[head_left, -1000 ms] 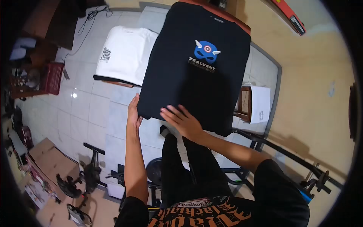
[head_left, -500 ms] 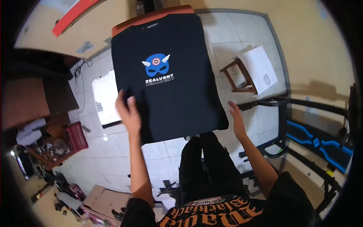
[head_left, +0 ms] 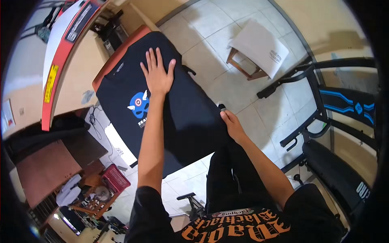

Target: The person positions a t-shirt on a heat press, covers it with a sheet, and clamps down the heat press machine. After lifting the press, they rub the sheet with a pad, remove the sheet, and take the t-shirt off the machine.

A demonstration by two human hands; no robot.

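Pale floor tiles (head_left: 219, 30) lie beneath an orange board (head_left: 120, 58) bearing a black T-shirt (head_left: 190, 113), blue mask print (head_left: 139, 106) upward. The left hand (head_left: 159, 77) presses flat on its upper part — fingers extended; the right hand (head_left: 234, 126) meets its side edge — whether gripping, I cannot tell.

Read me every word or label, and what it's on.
"ZEA": black shirt; the rest hidden behind left forearm.
"Blackjack": worn shirt; other lettering unclear.
"TRO": bench pad; first letter unclear.
Too small or blurred: neck label, white shirt, white cloth, yellow label, dark label, wall sheet.
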